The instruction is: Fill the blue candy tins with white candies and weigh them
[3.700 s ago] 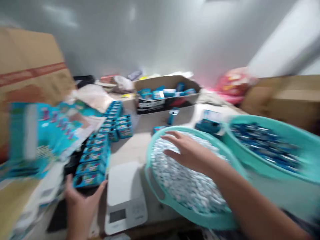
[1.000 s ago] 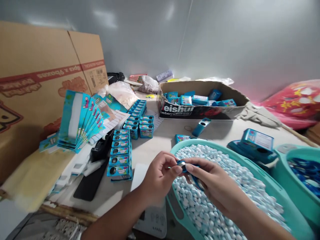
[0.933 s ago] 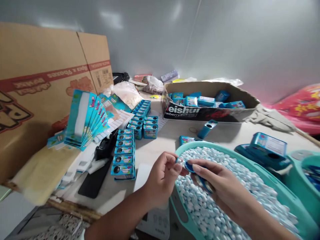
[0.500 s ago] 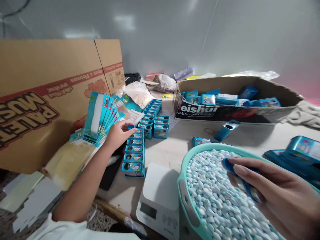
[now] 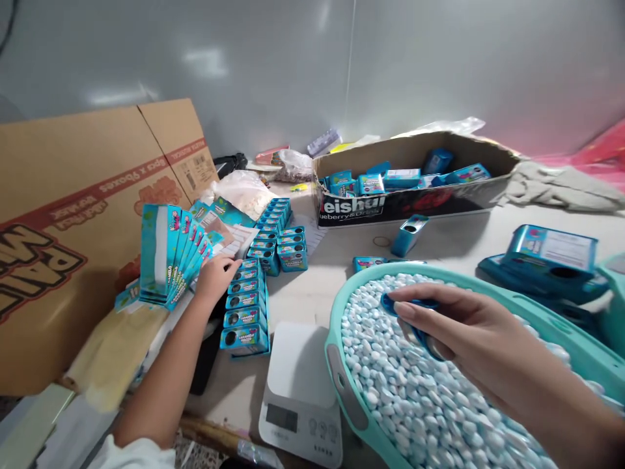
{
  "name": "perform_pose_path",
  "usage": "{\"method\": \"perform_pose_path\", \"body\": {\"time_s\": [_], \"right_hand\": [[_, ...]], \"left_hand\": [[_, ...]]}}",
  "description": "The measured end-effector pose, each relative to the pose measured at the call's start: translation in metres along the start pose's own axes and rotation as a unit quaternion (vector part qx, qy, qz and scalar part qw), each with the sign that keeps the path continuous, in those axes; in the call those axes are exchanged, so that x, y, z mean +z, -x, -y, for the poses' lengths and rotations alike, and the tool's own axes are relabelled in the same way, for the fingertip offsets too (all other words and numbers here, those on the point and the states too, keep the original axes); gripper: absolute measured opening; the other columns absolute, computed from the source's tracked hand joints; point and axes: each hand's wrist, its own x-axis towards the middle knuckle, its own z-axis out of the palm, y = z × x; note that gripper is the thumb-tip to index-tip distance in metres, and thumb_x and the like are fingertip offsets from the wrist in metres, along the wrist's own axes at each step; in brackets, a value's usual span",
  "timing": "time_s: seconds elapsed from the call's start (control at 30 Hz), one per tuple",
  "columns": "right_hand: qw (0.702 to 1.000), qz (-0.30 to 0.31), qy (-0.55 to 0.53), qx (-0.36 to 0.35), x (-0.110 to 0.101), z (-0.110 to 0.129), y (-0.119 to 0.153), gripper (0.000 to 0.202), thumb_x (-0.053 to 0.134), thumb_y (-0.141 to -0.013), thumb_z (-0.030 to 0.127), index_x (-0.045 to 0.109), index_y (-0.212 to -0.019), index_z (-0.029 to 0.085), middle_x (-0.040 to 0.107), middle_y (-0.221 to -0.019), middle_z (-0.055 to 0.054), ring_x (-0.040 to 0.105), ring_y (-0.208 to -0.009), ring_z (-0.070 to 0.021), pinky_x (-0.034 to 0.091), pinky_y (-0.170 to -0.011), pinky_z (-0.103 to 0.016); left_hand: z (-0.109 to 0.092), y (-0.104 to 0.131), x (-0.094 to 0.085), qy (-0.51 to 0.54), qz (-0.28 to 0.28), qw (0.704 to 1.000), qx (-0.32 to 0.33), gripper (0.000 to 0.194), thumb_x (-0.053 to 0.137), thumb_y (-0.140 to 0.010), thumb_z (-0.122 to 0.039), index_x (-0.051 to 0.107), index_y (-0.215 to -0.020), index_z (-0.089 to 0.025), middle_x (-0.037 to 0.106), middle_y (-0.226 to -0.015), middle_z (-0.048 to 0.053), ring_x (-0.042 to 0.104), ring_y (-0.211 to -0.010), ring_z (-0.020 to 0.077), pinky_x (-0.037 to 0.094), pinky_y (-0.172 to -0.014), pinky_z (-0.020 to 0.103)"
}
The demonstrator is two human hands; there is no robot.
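Note:
My left hand (image 5: 213,280) reaches to the far end of a front row of blue candy tins (image 5: 244,317), its thumb and fingers pinched together by the last tin. Whatever is between them is hidden. Above a turquoise tub (image 5: 336,326) heaped with small wrapped candies (image 5: 415,391), my right hand (image 5: 463,326) is closed around a small blue tin (image 5: 422,335). Most of that tin is covered by my fingers. A fan of blue printed cards (image 5: 163,257) lies left of my left hand.
A white scale (image 5: 297,391) sits between the tin row and the tub. Behind stands an open carton (image 5: 415,205) of blue tins. A large cardboard box (image 5: 92,215) blocks the left side. More tins (image 5: 551,251) are stacked at right, and one tin (image 5: 409,236) lies tilted behind the tub.
The view has swung right, shifting things leftward. A blue cap seen in my left fingers is no longer visible. My right hand still holds the tin over the candies.

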Motion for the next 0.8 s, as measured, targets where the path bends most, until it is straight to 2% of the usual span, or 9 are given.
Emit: {"method": "perform_pose_path", "body": {"time_s": [0.1,0.17,0.33,0.63,0.8], "right_hand": [[1.000,0.004,-0.021,-0.007,-0.001,0.001,0.003,0.061,0.096,-0.039,0.063,0.077,-0.079,0.021,0.049,-0.052,0.002,0.029,-0.045,-0.0064,0.013,-0.040,-0.021],[1.000,0.006,-0.024,-0.018,-0.001,0.001,0.004,0.057,0.098,-0.041,0.058,0.076,-0.080,0.021,0.050,-0.053,0.003,0.030,-0.046,-0.0063,0.014,-0.041,-0.021],[0.999,-0.005,-0.029,-0.018,-0.004,-0.002,0.004,0.059,0.097,-0.041,0.062,0.076,-0.079,0.022,0.051,-0.056,0.002,0.033,-0.049,-0.0080,0.020,-0.043,-0.022],[1.000,-0.007,-0.017,-0.016,-0.006,-0.002,0.004,0.060,0.097,-0.042,0.061,0.077,-0.082,0.022,0.056,-0.061,0.000,0.035,-0.050,-0.0081,0.023,-0.044,-0.022],[0.999,-0.041,0.001,-0.025,-0.010,-0.011,0.001,0.060,0.095,-0.043,0.065,0.077,-0.082,0.023,0.054,-0.059,0.000,0.039,-0.051,-0.0101,0.026,-0.041,-0.022]], "left_hand": [[0.005,-0.003,0.000,0.018,0.006,0.999,-0.028,0.016,0.076,-0.082,-0.036,0.072,-0.087,-0.021,0.078,-0.102,0.008,0.071,-0.107,0.0266,0.054,-0.103,0.039],[0.008,-0.007,0.001,0.033,0.014,0.998,-0.056,0.024,0.077,-0.087,-0.033,0.070,-0.103,-0.017,0.075,-0.106,0.008,0.071,-0.104,0.0237,0.057,-0.098,0.040],[0.008,-0.015,-0.002,0.049,0.067,0.990,-0.117,0.030,0.068,-0.099,-0.037,0.067,-0.120,-0.015,0.069,-0.122,0.009,0.069,-0.108,0.0224,0.060,-0.095,0.045],[-0.007,-0.034,-0.010,0.112,0.153,0.958,-0.215,0.035,0.067,-0.100,-0.040,0.066,-0.127,-0.017,0.066,-0.131,0.009,0.068,-0.113,0.0252,0.061,-0.095,0.044],[-0.001,-0.036,-0.004,0.210,0.150,0.938,-0.233,0.038,0.067,-0.100,-0.039,0.063,-0.131,-0.017,0.066,-0.131,0.011,0.068,-0.112,0.0243,0.061,-0.095,0.046]]}}
